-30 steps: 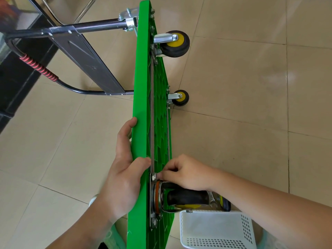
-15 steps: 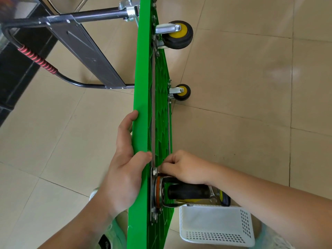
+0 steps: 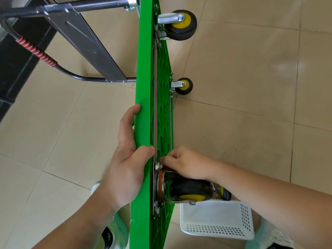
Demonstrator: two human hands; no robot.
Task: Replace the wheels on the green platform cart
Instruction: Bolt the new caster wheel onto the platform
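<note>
Handle frame [image 3: 75,77] of black tube with a red-wrapped grip at far left, sticking out leftward from the deck over the tiled floor [image 3: 53,132]; left forearm comes up from the bottom edge; left hand [image 3: 125,169] clamped on the green platform cart [image 3: 143,83], palm and straight fingers flat against the smooth deck face, index finger pointing up along it, thumb hooked over the top edge toward the metal strip [image 3: 155,105]; cart stands on its long side, running from bottom middle to top of view, ribbed underside facing right; nut [image 3: 157,166] at the upper corner of the near wheel's mounting plate, just right of the left thumb; right forearm enters from lower right, wrist lying across the near wheel [image 3: 191,188]; right hand [image 3: 186,164] knuckles up, fingers curled, fingertips [image 3: 164,159] bunched and pinching at the nut, exact grip partly hidden; hands close together on either side of the cart edge, not touching; near wheel black with yellow hub, mounted on the underside; upper far wheel [image 3: 181,25] and lower far wheel [image 3: 184,86] mounted at the far end; white basket [image 3: 215,220] on the floor at lower right, just below the near wheel.
</note>
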